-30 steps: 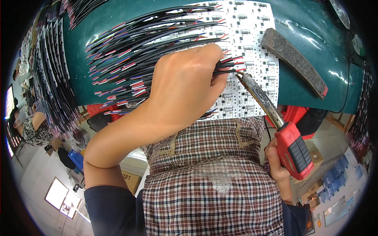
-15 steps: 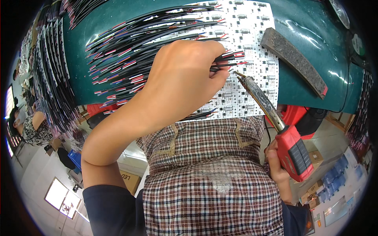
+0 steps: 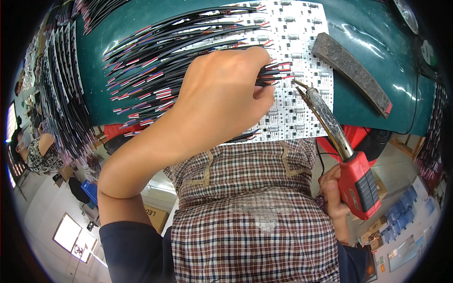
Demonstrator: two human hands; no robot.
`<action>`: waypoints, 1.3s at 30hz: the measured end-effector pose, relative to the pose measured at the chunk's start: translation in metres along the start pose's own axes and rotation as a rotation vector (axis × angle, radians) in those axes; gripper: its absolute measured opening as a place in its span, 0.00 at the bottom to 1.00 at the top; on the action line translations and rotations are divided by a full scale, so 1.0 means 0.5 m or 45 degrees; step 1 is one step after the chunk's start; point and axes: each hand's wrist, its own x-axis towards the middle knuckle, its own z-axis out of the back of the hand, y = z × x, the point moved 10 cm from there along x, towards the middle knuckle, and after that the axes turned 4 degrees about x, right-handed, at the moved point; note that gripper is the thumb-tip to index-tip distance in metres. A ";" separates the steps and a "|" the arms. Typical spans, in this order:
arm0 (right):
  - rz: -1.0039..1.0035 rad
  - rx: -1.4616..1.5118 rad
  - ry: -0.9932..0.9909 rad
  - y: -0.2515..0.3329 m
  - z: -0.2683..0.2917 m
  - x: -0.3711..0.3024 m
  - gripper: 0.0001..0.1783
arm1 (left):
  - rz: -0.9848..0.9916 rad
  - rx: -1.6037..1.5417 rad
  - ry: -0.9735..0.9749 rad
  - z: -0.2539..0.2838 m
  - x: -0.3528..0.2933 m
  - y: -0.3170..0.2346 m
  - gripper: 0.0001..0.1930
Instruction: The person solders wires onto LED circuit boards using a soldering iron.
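Observation:
My left hand (image 3: 231, 89) is closed around several black-sheathed cables (image 3: 271, 72), whose red, white and black wire ends stick out to the right past the fingers. Under them lies a white sheet of circuit boards (image 3: 302, 115) dotted with small grey and black components. In my right hand (image 3: 334, 195) is a red-handled soldering iron (image 3: 361, 186), pointing up and left. Its tip, with a thin feed tube beside it, sits close to the wire ends over the boards; whether it touches them I cannot tell. Many more cables (image 3: 151, 78) fan out left across the sheet.
A worn grey curved block (image 3: 354, 75) rests on the green table (image 3: 401, 101), right of the sheet. Hanging bundles of cables (image 3: 63, 89) stand at the left edge. Another person (image 3: 40, 148) is at the far left. A red stool (image 3: 347, 137) shows under the table.
The soldering iron has shifted right, its tip now nearer the ends of the wires. The fingers of my left hand have shifted slightly on the cables.

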 end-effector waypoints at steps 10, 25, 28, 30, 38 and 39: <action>-0.029 0.091 0.065 0.007 -0.006 0.007 0.13 | 0.254 -0.283 0.070 -0.010 -0.008 0.044 0.07; 0.093 0.020 -0.033 0.004 -0.008 -0.006 0.13 | 0.176 -0.244 0.000 -0.002 -0.040 -0.007 0.06; -0.007 0.044 0.029 -0.009 -0.010 -0.008 0.12 | 0.090 -0.145 -0.005 -0.011 -0.046 -0.013 0.08; -0.016 0.055 0.051 -0.007 -0.006 -0.006 0.12 | 0.032 -0.049 -0.106 0.002 -0.049 -0.025 0.09; 0.119 -0.269 0.032 0.012 -0.015 0.011 0.12 | 0.227 -0.202 0.006 -0.021 -0.049 0.007 0.10; 0.125 -0.246 0.029 0.016 -0.019 0.014 0.11 | 0.210 -0.205 -0.003 -0.023 -0.048 0.009 0.11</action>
